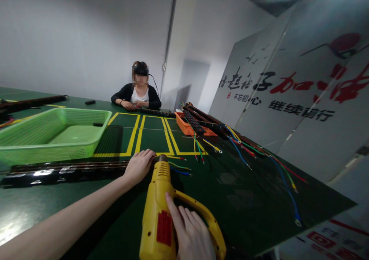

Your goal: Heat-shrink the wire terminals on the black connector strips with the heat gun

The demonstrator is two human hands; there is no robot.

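Note:
My right hand [193,231] is wrapped round the handle of a yellow heat gun [157,210], with one finger stretched along its body. The gun's metal nozzle [163,158] points away from me, close to the fingers of my left hand [140,167]. That hand is closed over the right end of a long, shiny black strip [66,172], which lies along the table. Past my left fingers, a red wire [178,158], a yellow-green wire [178,165] and a blue wire [180,172] stick out, with terminals at their tips. The nozzle partly hides where they leave the strip.
A green basket [29,151] stands at the left on the green table [230,221]. Further back, an orange basket [184,126] sits beside black strips and a bundle of coloured wires [276,164] trailing right. Across the table sits a co-worker [140,93], hands on another strip [157,113].

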